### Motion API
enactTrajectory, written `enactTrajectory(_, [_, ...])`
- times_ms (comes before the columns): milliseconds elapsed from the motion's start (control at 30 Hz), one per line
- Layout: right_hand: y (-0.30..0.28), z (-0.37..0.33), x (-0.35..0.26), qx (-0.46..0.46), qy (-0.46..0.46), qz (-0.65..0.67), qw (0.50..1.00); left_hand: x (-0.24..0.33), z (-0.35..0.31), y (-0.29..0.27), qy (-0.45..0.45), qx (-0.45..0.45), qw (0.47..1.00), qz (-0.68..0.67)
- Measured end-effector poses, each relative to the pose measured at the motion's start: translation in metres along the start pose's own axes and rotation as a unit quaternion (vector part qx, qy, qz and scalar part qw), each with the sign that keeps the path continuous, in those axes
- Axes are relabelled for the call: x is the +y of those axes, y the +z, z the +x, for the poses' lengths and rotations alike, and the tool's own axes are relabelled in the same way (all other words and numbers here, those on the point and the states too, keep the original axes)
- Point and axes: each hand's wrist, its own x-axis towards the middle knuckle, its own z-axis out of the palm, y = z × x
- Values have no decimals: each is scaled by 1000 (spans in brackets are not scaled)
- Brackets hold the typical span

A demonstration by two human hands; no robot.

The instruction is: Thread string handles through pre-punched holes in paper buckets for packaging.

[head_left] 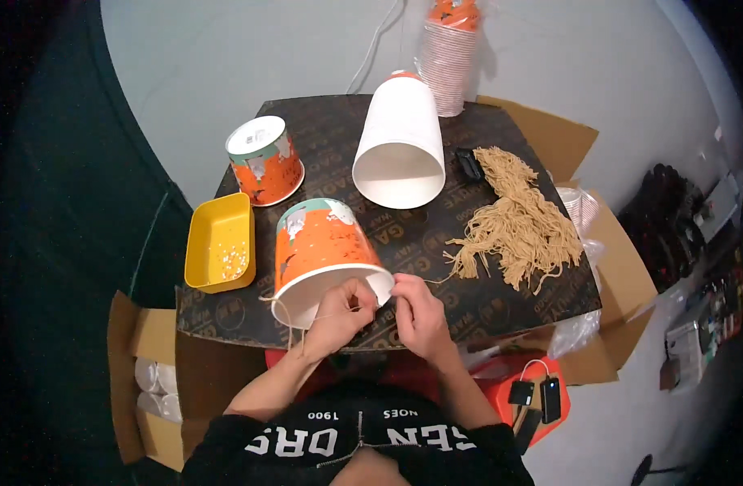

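An orange paper bucket (323,243) with green and white patterning lies on its side on the dark table, its white-rimmed mouth toward me. A tan cord (284,311) comes through the rim at the left and trails down by my left wrist. My left hand (339,318) is inside the mouth near the right part of the rim, thumb and fingers pinched on the cord. From outside that same part of the rim, my right hand (421,316) closes its fingertips; what they hold is too small to make out. A bundle of tan cords (521,231) lies to the right.
A yellow tray (196,243) holding small white bits stands left, with an upright orange bucket (266,174) behind it. White nested buckets (402,121) lie at the back, near a tall wrapped stack (448,65). Open cartons (124,364) flank the table; a red stool (556,421) holds phones.
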Motion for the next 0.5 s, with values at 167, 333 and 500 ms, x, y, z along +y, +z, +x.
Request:
enactTrajectory(167, [-15,18,-22,-151,-159,-131,967,18,-8,-11,6,-34,998,-58])
enactTrajectory(333, [-21,35,-43,-145,-200,-155,957,59,-18,-13,-1,-82,992,-97])
enactTrajectory(500, [-22,46,-53,-135,-227,-148,953,78,-24,-15,26,-76,994,-74])
